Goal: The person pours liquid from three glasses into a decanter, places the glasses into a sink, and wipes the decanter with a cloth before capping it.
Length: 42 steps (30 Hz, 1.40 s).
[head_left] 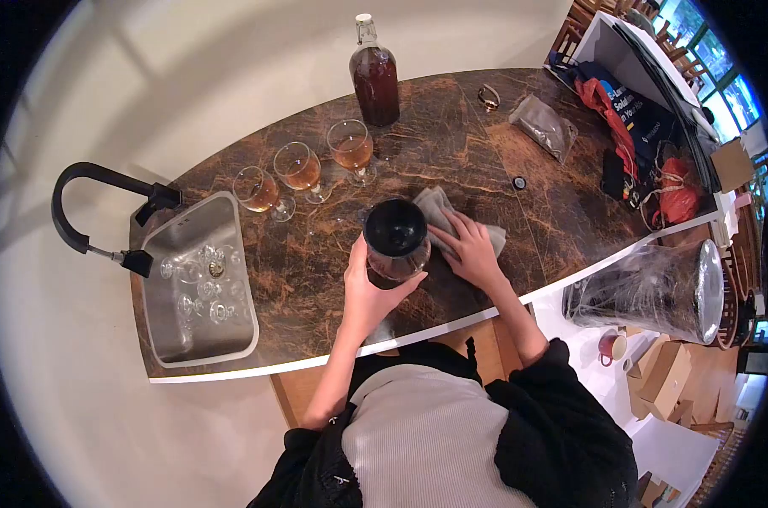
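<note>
My left hand (374, 298) is wrapped round the near side of a clear glass jar (395, 265) with a round, glossy black top (396, 227). The jar is over the middle of the counter; whether its base rests there is hidden. Beside it, my right hand (470, 250) lies with fingers stretched out on a folded grey cloth (434, 203). Just beyond the jar stand three stemmed glasses, each partly filled with amber liquid: one on the left (257, 190), one in the middle (299, 169) and one on the right (350, 148).
A swing-top bottle (375, 80) of dark red liquid stands by the wall. Left is a sink (247, 313) with several glasses inside and a black faucet (71, 195). Toward the right lie a watch (488, 97), a plastic pouch (543, 127), a small round cap (519, 182) and bags (629, 118).
</note>
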Tool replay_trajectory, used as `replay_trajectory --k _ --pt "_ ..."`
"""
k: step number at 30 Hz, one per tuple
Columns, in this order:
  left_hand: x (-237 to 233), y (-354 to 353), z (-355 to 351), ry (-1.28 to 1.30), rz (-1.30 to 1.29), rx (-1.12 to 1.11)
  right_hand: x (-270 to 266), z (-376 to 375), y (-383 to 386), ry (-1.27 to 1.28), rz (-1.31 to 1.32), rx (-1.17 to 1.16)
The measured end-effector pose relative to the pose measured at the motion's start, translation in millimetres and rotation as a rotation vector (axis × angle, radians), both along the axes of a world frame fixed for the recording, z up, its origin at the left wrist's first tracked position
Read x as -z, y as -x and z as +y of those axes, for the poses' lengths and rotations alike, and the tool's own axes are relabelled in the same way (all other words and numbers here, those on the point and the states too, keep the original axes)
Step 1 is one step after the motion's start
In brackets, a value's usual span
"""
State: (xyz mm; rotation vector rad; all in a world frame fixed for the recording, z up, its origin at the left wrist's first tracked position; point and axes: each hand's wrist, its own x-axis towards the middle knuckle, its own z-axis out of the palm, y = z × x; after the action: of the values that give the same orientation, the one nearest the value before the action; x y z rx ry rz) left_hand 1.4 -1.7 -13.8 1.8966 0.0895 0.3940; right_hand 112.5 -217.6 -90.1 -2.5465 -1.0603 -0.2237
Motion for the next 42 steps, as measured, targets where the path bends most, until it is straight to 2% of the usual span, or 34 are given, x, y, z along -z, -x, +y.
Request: replay_trajectory --k 2,9,10,14,21,25,28,34,37,42 --pt "0.1 -0.1 0.8 0.014 -0.023 -0.007 0.6 -1.3 19.6 0.007 -0.019 0.032" --pt "-11.5 4.7 6.7 0.001 0.022 -0.054 7.2 35.0 97.9 0.061 0.021 0.394" --pt "-13.0 5.8 8.2 0.008 0.027 -0.053 6.6 36.6 101.3 0.074 0.056 0.382" --pt "-13.0 7.7 13.2 0.013 0.015 -0.048 4.2 27.8 78.2 0.053 -0.001 0.322" --pt "-15.7 8.9 15.5 0.012 0.043 -0.042 20.4 40.0 -32.5 -0.021 -0.142 0.312" --pt "-20.1 9.5 16.8 0.027 0.067 -0.02 22.4 34.8 -37.8 -0.047 -0.091 0.156" --pt "-17.0 7.6 19.0 0.017 0.05 -0.018 13.8 33.8 -5.2 -0.061 -0.027 0.145" --pt "-22.5 8.0 18.1 -0.01 0.049 -0.012 10.6 14.0 67.2 0.007 -0.023 0.321" --pt "-24.6 10.1 17.9 -0.032 0.06 -0.016 19.1 -0.1 52.7 0.051 -0.079 0.521" --pt "-17.0 10.7 18.9 0.01 0.062 0.002 38.8 -8.5 -26.4 0.15 -0.159 0.583"
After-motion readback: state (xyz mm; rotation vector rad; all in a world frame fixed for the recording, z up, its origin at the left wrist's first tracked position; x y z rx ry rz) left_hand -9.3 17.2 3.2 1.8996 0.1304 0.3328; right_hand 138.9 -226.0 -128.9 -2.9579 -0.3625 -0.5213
